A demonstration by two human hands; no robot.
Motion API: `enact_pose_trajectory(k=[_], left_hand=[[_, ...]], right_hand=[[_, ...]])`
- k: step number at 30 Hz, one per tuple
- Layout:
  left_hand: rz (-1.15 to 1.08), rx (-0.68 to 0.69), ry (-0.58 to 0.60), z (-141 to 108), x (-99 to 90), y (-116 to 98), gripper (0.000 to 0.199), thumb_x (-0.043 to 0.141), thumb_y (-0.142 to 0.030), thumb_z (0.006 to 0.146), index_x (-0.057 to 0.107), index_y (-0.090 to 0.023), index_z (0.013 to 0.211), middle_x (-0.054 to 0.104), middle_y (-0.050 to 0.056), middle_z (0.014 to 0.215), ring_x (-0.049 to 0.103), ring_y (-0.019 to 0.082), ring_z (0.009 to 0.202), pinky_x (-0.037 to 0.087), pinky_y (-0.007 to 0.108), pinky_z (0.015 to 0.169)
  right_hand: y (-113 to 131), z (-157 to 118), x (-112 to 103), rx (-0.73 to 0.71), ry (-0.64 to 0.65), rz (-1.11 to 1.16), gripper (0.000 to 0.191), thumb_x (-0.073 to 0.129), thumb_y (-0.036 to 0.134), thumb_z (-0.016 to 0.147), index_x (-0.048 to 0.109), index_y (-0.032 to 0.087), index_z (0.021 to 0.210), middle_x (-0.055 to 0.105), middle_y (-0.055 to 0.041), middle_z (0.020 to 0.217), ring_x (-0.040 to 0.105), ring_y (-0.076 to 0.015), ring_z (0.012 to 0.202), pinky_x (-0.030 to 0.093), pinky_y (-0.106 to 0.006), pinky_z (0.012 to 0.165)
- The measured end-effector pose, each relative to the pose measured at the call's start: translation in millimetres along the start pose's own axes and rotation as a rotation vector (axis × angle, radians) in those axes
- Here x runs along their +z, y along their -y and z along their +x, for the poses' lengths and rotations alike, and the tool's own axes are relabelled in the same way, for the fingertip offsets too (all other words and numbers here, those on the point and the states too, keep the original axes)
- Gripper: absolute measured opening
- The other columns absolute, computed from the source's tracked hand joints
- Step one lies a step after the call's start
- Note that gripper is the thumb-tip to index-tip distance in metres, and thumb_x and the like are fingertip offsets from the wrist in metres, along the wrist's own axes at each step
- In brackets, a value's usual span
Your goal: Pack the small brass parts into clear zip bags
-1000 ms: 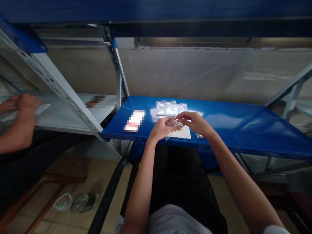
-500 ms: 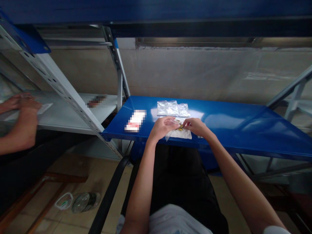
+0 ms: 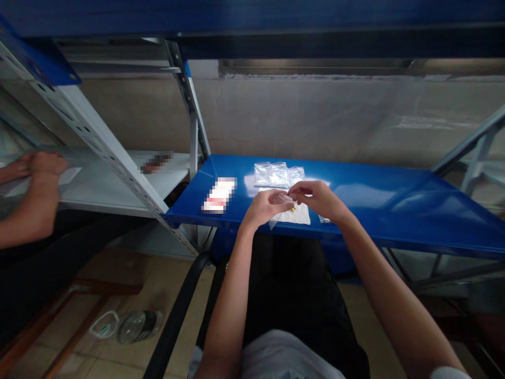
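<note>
On the blue shelf lies a white cloth or sheet with small yellow pieces on it. My left hand holds a small clear plastic bag above its left side. The fingers of my right hand are pinched together at the bag's opening; whatever is between them is too small to make out. Behind my hands several clear plastic bags lie in a row. Another small packet is partly hidden under my right wrist.
A blurred white and red item lies at the shelf's left. Beyond a metal upright, another person's hands rest over a grey shelf. A clear bottle is on the floor. A blue shelf hangs overhead.
My right hand has risen off the yellow pieces and moved left to the bag in my left hand. Fewer pieces show on the white sheet. The other person's hands have shifted slightly.
</note>
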State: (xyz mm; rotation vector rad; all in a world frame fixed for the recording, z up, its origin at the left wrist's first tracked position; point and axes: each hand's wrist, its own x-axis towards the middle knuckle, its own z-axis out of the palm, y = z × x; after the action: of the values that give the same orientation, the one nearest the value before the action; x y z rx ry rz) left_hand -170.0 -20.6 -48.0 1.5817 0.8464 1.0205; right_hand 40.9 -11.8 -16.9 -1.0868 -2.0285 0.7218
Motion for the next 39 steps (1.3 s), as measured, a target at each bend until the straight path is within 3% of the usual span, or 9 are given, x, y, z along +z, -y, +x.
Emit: enact_pose_trajectory(k=[6,9,11,15,19,23,31,35,39], left_hand=[[-0.055,0.024,0.019,-1.1,1.0,-2.5,0.047,0.089,-0.041,0.078,0.076,-0.016,0.116,0.079,0.013,0.116,0.073,0.031,0.113,0.057,0.039,0.096],[-0.038,-0.014,-0.034,-0.8,0.7,-1.3,0.049,0.090,-0.040,0.076,0.075,-0.015,0.117,0.079,0.014,0.116,0.073,0.031,0.113,0.057,0.039,0.095],[-0.040,-0.030,-0.056,-0.4,0.6,-0.6,0.051,0.090,-0.038,0.076,0.075,-0.014,0.118,0.078,0.015,0.117,0.073,0.030,0.113,0.057,0.039,0.095],[-0.064,-0.046,-0.074,0.0,-0.1,0.3,0.055,0.091,-0.037,0.073,0.074,-0.012,0.119,0.078,0.017,0.117,0.074,0.032,0.112,0.057,0.040,0.096],[-0.072,-0.044,-0.077,0.5,-1.4,2.2,0.056,0.091,-0.039,0.072,0.074,-0.011,0.117,0.078,0.017,0.116,0.074,0.032,0.111,0.057,0.041,0.096],[-0.068,-0.048,-0.076,1.0,-2.3,3.1,0.059,0.091,-0.041,0.072,0.074,-0.011,0.119,0.079,0.018,0.114,0.074,0.032,0.110,0.057,0.041,0.095],[-0.052,-0.051,-0.083,0.9,-2.1,3.3,0.058,0.092,-0.042,0.071,0.074,-0.012,0.118,0.078,0.017,0.116,0.074,0.032,0.111,0.057,0.041,0.096],[-0.036,-0.047,-0.071,1.5,-1.9,6.2,0.059,0.092,-0.042,0.073,0.074,-0.012,0.120,0.078,0.017,0.117,0.073,0.033,0.113,0.058,0.041,0.096],[-0.018,-0.021,-0.065,1.7,0.1,6.0,0.053,0.091,-0.040,0.075,0.075,-0.013,0.118,0.077,0.017,0.120,0.073,0.032,0.113,0.058,0.040,0.096]], right_hand=[[9.9,2.0,5.4,-0.004,-0.018,-0.001,0.023,0.062,0.033,0.089,0.077,0.018,0.096,0.075,-0.0050,0.080,0.067,-0.0186,0.070,0.051,-0.030,0.068],[-6.4,3.2,0.9,0.041,-0.120,-0.054,0.025,0.060,0.031,0.092,0.074,0.017,0.107,0.074,-0.0046,0.079,0.067,-0.0180,0.069,0.049,-0.029,0.068],[-22.0,3.4,-1.2,0.110,-0.152,-0.204,0.021,0.062,0.026,0.090,0.075,0.017,0.104,0.074,-0.0050,0.079,0.067,-0.0184,0.069,0.048,-0.029,0.069],[-51.6,2.2,3.1,0.223,-0.085,-0.481,0.017,0.065,0.016,0.086,0.079,0.017,0.094,0.077,-0.0080,0.083,0.068,-0.0205,0.074,0.045,-0.029,0.071],[-64.4,1.4,11.2,0.249,-0.025,-0.551,0.020,0.063,0.013,0.088,0.080,0.016,0.100,0.078,-0.0083,0.086,0.068,-0.0205,0.078,0.044,-0.027,0.072],[-64.5,2.0,14.6,0.251,0.025,-0.565,0.022,0.065,0.012,0.087,0.079,0.016,0.104,0.078,-0.0077,0.087,0.067,-0.0204,0.078,0.042,-0.026,0.070],[-67.3,2.4,13.5,0.260,-0.003,-0.619,0.018,0.058,0.013,0.092,0.076,0.014,0.095,0.078,-0.0124,0.089,0.067,-0.0240,0.084,0.041,-0.030,0.073],[-59.0,3.7,2.6,0.233,-0.105,-0.507,0.014,0.060,0.021,0.092,0.073,0.014,0.089,0.075,-0.0103,0.084,0.064,-0.0218,0.077,0.040,-0.030,0.070],[-35.9,5.5,-3.7,0.128,-0.113,-0.312,0.015,0.061,0.028,0.091,0.070,0.016,0.089,0.072,-0.0071,0.080,0.060,-0.0195,0.072,0.040,-0.029,0.067]])
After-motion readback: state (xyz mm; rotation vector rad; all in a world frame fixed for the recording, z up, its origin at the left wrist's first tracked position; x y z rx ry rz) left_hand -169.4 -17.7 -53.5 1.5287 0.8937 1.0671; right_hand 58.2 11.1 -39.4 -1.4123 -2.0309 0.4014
